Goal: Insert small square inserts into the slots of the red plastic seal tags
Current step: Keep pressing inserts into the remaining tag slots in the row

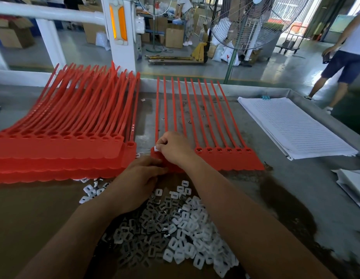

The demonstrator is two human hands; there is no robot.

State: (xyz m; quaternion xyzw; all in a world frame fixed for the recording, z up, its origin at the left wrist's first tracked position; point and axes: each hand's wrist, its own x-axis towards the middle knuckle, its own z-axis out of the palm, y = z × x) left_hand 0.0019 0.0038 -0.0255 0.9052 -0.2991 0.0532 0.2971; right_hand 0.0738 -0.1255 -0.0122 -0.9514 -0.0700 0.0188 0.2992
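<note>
On the grey table point(295, 190) directly ahead lies a strip of red seal tags point(229, 161). Its flat flag ends are nearest the person, and its ten thin tails run straight away toward the far edge, fanning slightly to the right. The long axis of each tag therefore lies near-to-far. The six heads at the right end of the strip each show a small insert seated in the slot.

The right hand point(175, 150) sits over the left end of the strip, knuckles up. Its thumb and forefinger are pinched round a white square insert point(156, 149), which is right at the leftmost head. The left hand point(138, 178) rests against the near edge of the same strip with its fingers bent. It seems to steady the flag, but I cannot tell whether the fingers actually grip it or hold anything.

A loose pile of inserts point(181, 228), white and grey, is spread on the table between the two forearms. To the left, just beside the strip, a thick stack of red tags point(60, 152) lies with its tails curving upward and away. A stack of lined paper point(295, 127) lies well to the right.
</note>
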